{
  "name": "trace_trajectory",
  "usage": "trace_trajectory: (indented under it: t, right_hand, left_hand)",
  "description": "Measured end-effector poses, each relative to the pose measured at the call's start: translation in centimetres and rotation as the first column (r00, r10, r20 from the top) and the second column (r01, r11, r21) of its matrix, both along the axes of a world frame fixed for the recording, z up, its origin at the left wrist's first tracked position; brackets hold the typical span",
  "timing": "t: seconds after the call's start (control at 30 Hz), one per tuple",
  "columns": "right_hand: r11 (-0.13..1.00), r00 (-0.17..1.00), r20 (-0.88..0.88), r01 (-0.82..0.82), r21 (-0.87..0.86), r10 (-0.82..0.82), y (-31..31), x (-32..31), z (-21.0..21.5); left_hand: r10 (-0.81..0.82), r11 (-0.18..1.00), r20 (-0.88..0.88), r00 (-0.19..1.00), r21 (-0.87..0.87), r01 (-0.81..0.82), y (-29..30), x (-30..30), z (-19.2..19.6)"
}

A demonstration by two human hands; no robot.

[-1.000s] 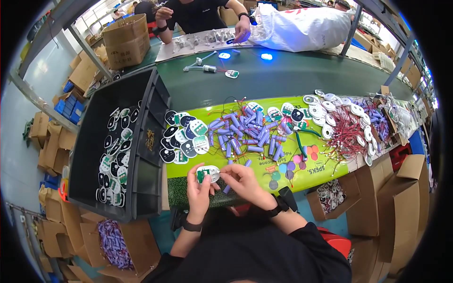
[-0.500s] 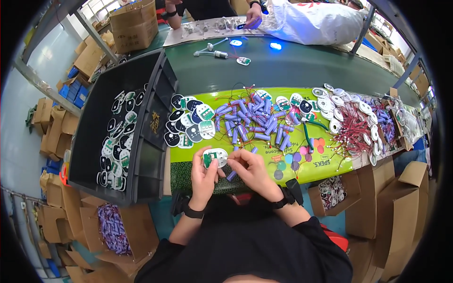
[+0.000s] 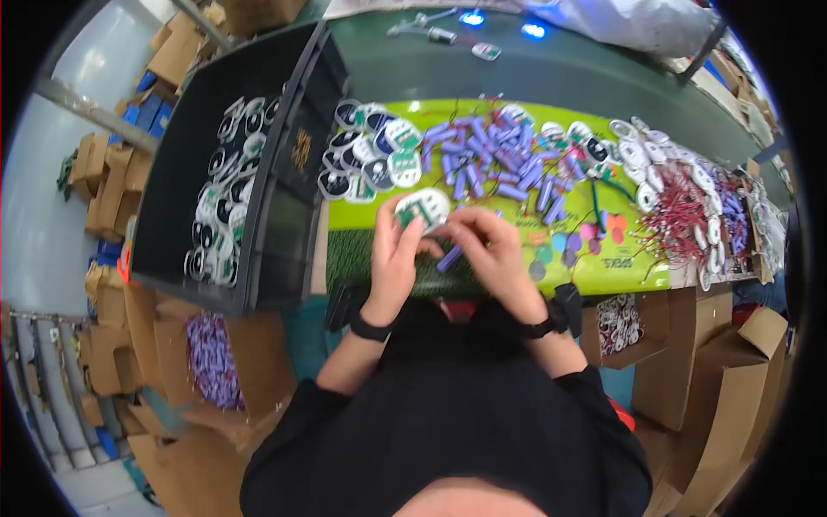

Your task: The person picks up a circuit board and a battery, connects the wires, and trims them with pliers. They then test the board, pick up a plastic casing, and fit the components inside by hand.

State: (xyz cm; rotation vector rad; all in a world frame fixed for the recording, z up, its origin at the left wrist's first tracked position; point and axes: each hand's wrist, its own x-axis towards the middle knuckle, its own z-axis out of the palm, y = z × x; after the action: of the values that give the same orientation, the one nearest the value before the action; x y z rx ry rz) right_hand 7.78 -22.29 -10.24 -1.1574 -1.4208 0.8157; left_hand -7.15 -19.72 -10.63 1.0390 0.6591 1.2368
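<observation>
Left: black bin (image 3: pixel 289 198), oval boards (image 3: pixel 231 209) loose inside; beside it on the mat (image 3: pixel 633 258), a pile of similar ovals (image 3: pixel 377 172).

Centre: left hand (image 3: pixel 396 258) grips a white oval part (image 3: pixel 433 203) by its edges, thumb near the green circuit board on it; part is raised over the near side of the mat, tilted. Right hand (image 3: pixel 493 252) pinches with thumb and fingertips at the part's right edge (whatever is between them is too small to tell). Purple cylinder (image 3: pixel 449 258) just below those fingers; cannot tell if wired to the part.

Right: purple cylinder heap (image 3: pixel 491 159), green pliers (image 3: pixel 596 208), red wires (image 3: pixel 685 202).

Risks, judged: a sideways pull by the right fingers could strain a fine joint; a loose left grip could let the part twist.

Versus 0.5 s ago: view tipped down, co-worker gone from frame, 2 blue lights (image 3: pixel 533 31) nearer the top edge; part turned, more tilted.
</observation>
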Motion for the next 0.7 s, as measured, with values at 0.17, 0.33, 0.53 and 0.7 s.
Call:
trace_trajectory:
  t: [0.17, 0.33, 0.53, 0.7]
  right_hand:
    - [0.997, 0.998, 0.016, 0.057, -0.046, -0.056, -0.1, -0.7, 0.2]
    - [0.997, 0.997, 0.030, 0.070, 0.012, -0.070, -0.5, -1.6, 0.4]
    - [0.996, 0.996, -0.003, 0.093, -0.004, -0.093, -0.9, -2.1, -0.3]
    - [0.998, 0.997, -0.038, 0.067, -0.019, -0.068, -0.8, -1.4, -0.3]
  left_hand:
    - [-0.031, 1.000, 0.022, 0.999, -0.002, 0.031, -0.2, 0.0, 0.0]
    - [0.038, 0.999, -0.071, 0.997, 0.024, -0.036, -0.7, -0.1, 0.2]
    - [0.016, 1.000, -0.073, 0.997, -0.013, -0.017, -0.9, -0.4, -0.5]
    - [-0.025, 0.998, -0.033, 0.999, -0.065, 0.023, -0.9, -0.3, -0.5]
